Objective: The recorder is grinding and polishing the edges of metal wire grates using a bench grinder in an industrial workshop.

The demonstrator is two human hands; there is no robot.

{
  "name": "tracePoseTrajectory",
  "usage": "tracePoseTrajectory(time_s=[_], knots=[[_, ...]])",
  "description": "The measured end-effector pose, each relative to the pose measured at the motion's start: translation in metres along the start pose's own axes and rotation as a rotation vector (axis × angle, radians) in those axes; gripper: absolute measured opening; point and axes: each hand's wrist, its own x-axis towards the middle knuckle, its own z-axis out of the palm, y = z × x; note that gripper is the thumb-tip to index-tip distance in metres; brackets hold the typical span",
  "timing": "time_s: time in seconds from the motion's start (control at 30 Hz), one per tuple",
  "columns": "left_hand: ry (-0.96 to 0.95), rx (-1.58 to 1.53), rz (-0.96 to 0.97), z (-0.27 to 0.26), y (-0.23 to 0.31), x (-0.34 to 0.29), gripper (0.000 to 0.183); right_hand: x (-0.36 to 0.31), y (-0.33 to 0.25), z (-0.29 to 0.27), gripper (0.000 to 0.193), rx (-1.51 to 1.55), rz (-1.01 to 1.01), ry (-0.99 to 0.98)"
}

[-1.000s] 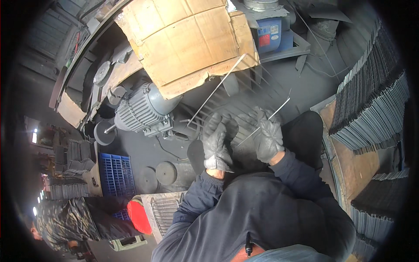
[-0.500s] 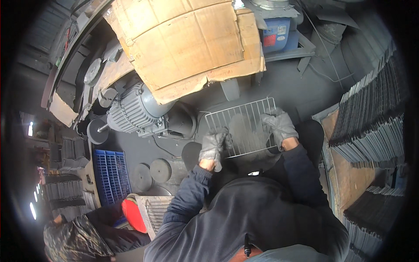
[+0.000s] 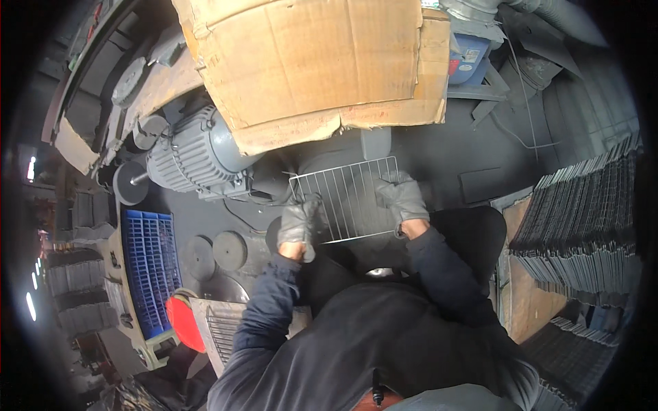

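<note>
A rectangular metal wire rack (image 3: 346,196) with thin parallel bars is held out in front of me, over the dusty grey floor. My left hand (image 3: 300,222), in a grey work glove, is closed on its left end. The right end is gripped by my right hand (image 3: 402,204), gloved the same way. Both sets of fingers wrap the side wires and partly hide them. Beyond the rack, a large sheet of brown cardboard (image 3: 322,61) leans over the work area.
A grey electric motor (image 3: 195,154) sits to the left, with round discs (image 3: 229,250) on the floor nearer me. Tall stacks of wire racks (image 3: 576,226) stand at the right on a wooden board (image 3: 534,294). A blue plastic crate (image 3: 152,264) and a red round seat (image 3: 184,322) are left.
The rack and both hands appear farther left, while the view has turned so that the motor and crate shift left too. Both hands keep hold of the rack.
</note>
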Motion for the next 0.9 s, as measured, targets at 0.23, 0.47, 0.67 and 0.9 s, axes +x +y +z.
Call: tracePoseTrajectory(time_s=[0.23, 0.47, 0.67, 0.9], knots=[[-0.267, -0.712, 0.090, 0.080, 0.032, 0.037, 0.019, -0.007, -0.036, -0.084, 0.023, -0.077, -0.181, 0.276], [-0.136, -0.603, 0.083, 0.058, 0.014, 0.028, 0.020, -0.013, -0.050, -0.045, 0.025, -0.173, -0.176, 0.202], [0.155, -0.324, 0.290, 0.033, -0.025, 0.038, 0.030, -0.002, -0.022, -0.013, 0.022, -0.264, -0.091, 0.103], [-0.279, -0.804, -0.076, 0.103, 0.064, 0.032, 0.020, -0.016, -0.035, -0.108, 0.025, -0.081, -0.190, 0.333]])
